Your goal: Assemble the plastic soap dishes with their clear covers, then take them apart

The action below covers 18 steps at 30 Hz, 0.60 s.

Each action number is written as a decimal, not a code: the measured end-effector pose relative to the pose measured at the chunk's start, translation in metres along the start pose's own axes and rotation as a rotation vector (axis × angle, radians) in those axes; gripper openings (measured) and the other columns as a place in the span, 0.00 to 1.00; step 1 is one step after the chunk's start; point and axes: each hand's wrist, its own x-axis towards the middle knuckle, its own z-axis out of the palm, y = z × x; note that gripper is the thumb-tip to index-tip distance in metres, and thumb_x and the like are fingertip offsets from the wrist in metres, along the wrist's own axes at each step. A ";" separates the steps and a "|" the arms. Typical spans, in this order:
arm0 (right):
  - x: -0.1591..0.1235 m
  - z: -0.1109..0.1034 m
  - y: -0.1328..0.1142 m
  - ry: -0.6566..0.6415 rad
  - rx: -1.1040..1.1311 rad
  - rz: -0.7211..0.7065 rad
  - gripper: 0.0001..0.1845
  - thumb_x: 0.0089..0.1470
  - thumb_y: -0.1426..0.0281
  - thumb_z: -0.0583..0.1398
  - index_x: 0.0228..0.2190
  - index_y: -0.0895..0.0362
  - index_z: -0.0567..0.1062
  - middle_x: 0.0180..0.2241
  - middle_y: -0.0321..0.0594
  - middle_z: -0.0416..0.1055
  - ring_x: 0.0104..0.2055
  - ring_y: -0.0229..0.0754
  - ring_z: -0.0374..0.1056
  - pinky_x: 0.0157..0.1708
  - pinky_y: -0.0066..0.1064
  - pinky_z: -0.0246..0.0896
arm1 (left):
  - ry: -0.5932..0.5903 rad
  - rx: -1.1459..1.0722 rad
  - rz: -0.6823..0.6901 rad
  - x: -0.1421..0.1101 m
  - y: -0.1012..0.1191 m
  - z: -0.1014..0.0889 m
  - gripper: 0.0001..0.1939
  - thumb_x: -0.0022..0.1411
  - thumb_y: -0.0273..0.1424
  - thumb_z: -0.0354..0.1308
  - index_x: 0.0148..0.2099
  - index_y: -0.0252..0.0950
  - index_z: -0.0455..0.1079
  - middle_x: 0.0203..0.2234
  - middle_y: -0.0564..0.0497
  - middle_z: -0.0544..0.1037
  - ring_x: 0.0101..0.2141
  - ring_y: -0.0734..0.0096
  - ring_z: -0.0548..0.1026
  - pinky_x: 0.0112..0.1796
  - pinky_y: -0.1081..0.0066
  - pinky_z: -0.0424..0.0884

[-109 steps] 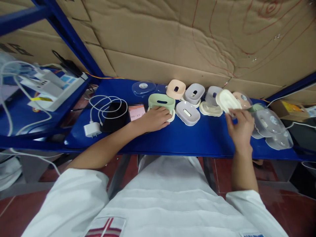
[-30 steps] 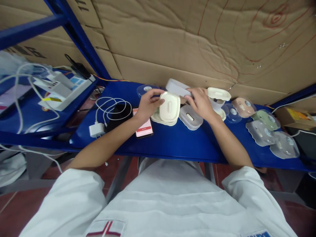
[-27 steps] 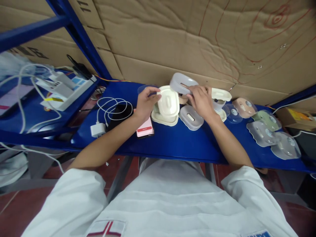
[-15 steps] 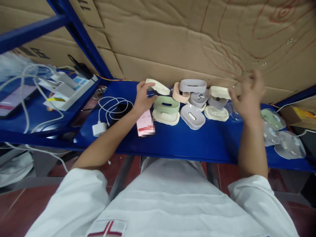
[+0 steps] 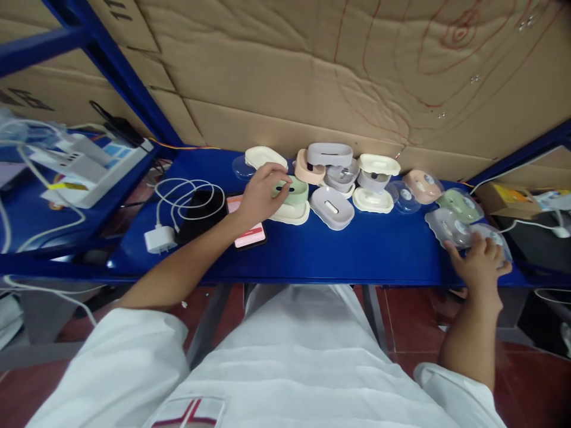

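Observation:
My left hand (image 5: 265,193) hovers with bent, parted fingers over a green soap dish (image 5: 300,190), whose left part it hides. Under that dish lies a cream tray (image 5: 292,214), and behind the hand is a cream soap dish piece (image 5: 266,157) beside a clear lid (image 5: 241,168). At the right, my right hand (image 5: 479,261) rests with spread fingers on a clear-covered dish (image 5: 499,241). Touching it is a grey soap dish under a clear cover (image 5: 448,226); a green covered dish (image 5: 461,204) and a peach covered one (image 5: 423,185) sit behind.
Mid-shelf stand a grey ring-shaped piece (image 5: 330,154), a peach piece (image 5: 309,169), a grey tray (image 5: 332,208) and a cream-topped stack (image 5: 379,165). A phone (image 5: 250,236), white charger (image 5: 159,239) and coiled cable lie left. Cardboard (image 5: 267,89) walls the back.
My left hand has let go of the cream piece, now lying at the back, and moved toward the green dish. My right hand has come down and nearer, onto the covered dishes. The view has shifted right.

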 end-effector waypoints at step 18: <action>-0.019 -0.015 -0.112 0.450 0.770 -0.135 0.29 0.52 0.46 0.68 0.47 0.52 0.75 0.48 0.49 0.75 0.53 0.61 0.74 0.58 0.60 0.69 | -0.265 -0.621 -0.065 -0.011 0.055 -0.009 0.23 0.75 0.38 0.65 0.68 0.49 0.69 0.59 0.44 0.78 0.52 0.63 0.81 0.51 0.61 0.82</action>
